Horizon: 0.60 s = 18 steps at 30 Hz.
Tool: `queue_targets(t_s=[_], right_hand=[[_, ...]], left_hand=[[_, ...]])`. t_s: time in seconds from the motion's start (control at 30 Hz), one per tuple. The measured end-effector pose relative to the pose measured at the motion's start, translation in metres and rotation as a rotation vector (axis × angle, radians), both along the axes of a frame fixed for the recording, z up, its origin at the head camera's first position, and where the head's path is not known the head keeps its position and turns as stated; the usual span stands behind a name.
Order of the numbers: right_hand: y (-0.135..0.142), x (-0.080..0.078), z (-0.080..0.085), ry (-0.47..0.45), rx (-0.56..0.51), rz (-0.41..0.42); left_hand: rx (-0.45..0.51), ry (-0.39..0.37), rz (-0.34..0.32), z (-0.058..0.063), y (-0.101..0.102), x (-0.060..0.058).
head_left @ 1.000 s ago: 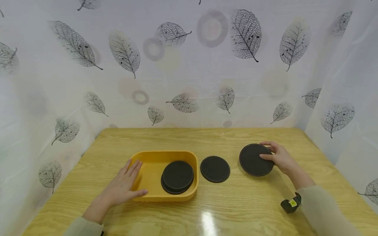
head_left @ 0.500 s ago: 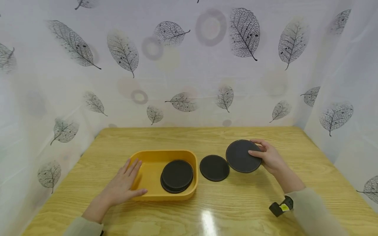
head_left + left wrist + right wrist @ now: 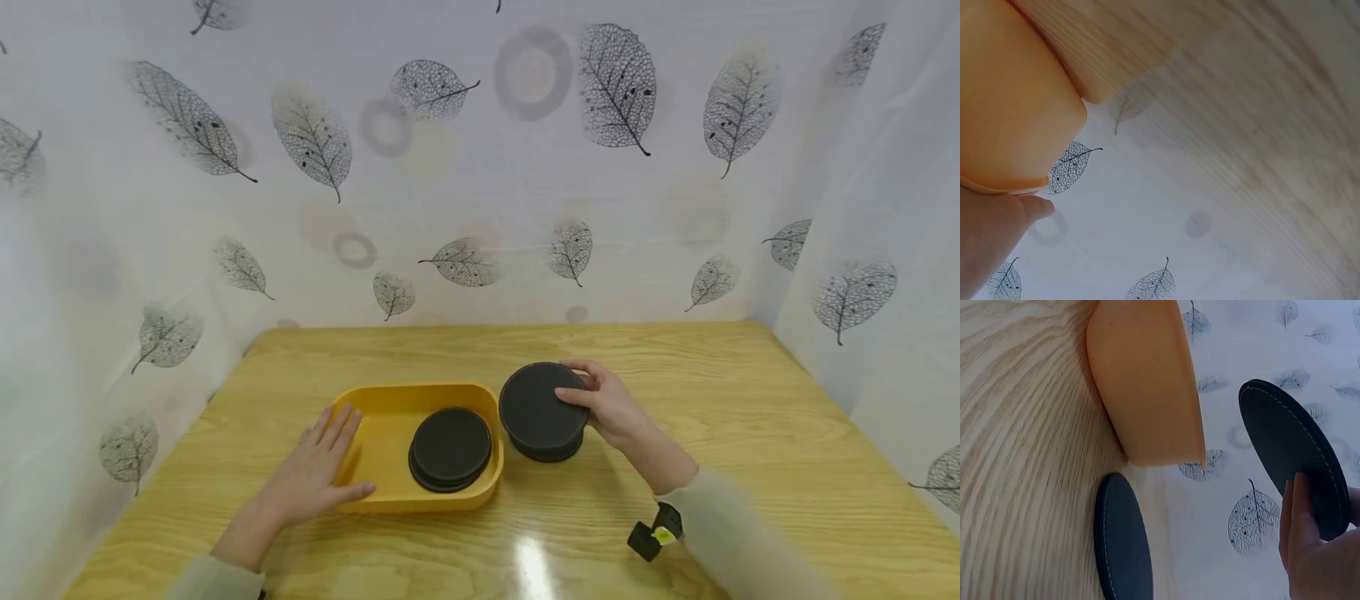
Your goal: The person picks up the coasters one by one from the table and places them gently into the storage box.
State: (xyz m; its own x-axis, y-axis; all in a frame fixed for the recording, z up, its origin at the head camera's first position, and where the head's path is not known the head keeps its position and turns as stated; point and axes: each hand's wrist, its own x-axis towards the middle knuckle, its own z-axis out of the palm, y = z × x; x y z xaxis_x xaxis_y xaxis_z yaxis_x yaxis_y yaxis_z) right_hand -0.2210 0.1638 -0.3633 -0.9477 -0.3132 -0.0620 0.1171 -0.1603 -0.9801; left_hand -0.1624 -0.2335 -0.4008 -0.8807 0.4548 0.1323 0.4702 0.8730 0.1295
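Observation:
My right hand point(image 3: 611, 408) pinches a round black stitched coaster point(image 3: 542, 404) at its right edge, thumb on top and fingers beneath. In the right wrist view this coaster point(image 3: 1294, 450) is tilted and well above the table. Below it, another black coaster point(image 3: 1124, 540) lies flat on the wood, mostly covered in the head view. A yellow tray point(image 3: 378, 446) stands to the left, with a small stack of black coasters point(image 3: 452, 446) in its right half. On the tray's left rim rests my left hand point(image 3: 311, 471), fingers spread and reaching over the edge.
The wooden table point(image 3: 637, 342) runs back to a pale curtain point(image 3: 480, 183) printed with leaf shapes, which also hangs along both sides. A black wrist device point(image 3: 655, 532) sits under the right sleeve.
My right hand has carried its coaster leftward, from the table's right side to above the coaster lying beside the tray. The left hand and the tray have stayed in place.

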Motion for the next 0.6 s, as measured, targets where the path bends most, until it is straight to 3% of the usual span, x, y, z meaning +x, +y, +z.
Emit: queue_targets(t_s=[0.3,0.6], right_hand=[[-0.049,-0.002,-0.001,-0.023,-0.009,0.077],[-0.085,-0.004,-0.007,-0.005,0.057,0.094]], left_hand=[[-0.001,-0.009,0.016,0.001,0.001,0.002],[-0.013,-0.006,0.024,0.002,0.001,0.001]])
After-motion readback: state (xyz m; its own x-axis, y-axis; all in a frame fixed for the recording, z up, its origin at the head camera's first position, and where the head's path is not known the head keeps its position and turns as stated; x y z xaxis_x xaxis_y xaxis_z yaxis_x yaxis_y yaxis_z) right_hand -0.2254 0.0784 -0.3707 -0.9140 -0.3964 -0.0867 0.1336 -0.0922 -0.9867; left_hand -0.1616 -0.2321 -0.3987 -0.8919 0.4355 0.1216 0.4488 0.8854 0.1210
